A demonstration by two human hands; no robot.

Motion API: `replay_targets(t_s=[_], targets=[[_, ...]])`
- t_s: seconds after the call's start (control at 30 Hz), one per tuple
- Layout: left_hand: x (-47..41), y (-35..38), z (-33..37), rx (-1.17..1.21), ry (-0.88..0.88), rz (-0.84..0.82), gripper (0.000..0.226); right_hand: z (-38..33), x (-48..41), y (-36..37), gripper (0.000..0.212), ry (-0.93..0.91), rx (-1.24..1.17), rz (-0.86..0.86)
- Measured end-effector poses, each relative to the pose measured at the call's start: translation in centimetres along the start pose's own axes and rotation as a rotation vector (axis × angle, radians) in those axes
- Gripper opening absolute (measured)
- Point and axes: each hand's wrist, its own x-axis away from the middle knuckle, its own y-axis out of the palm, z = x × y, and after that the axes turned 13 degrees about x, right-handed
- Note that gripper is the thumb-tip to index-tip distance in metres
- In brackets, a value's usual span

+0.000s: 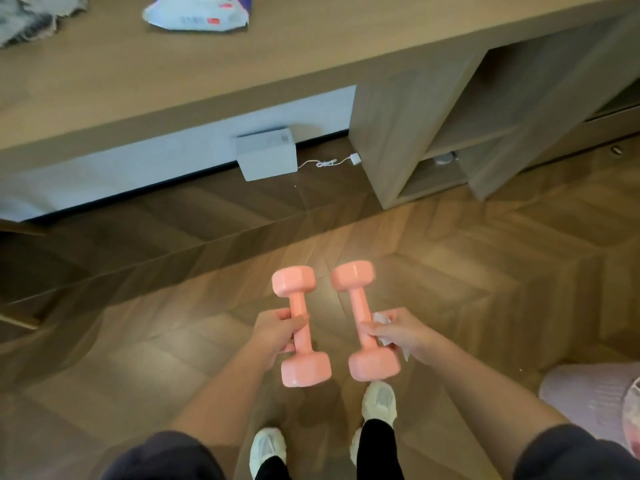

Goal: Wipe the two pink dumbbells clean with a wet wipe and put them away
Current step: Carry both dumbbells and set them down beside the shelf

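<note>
I hold two pink dumbbells side by side above the wooden floor, each pointing away from me. My left hand (275,329) grips the handle of the left dumbbell (300,323). Around the handle of the right dumbbell (363,320) my right hand (401,332) is closed, with a crumpled white wet wipe (382,320) pressed between palm and handle. A white pack of wipes (197,12) lies on the wooden desk top (138,71) at the far upper left.
Under the desk stand a grey box (266,154) and a white cable with plug (332,162). Open wooden shelves (460,133) are at the right. A pink fluffy thing (595,393) lies at the lower right. My feet in white shoes (377,401) stand below the dumbbells.
</note>
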Motion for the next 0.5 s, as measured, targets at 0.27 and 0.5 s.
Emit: replay_targets(t_s=[0.27, 0.5], targets=[[-5.5, 9.6, 5.3, 0.104, -0.005, 0.043, 0.007, -2.8, -6.5, -11.0, 0.027, 0.036, 0.084, 0.002], [-13.4, 15.1, 10.2, 0.048, 0.043, 0.051, 0.016, -3.1, -14.1, -17.2, 0.019, 0.044, 0.103, 0.029]])
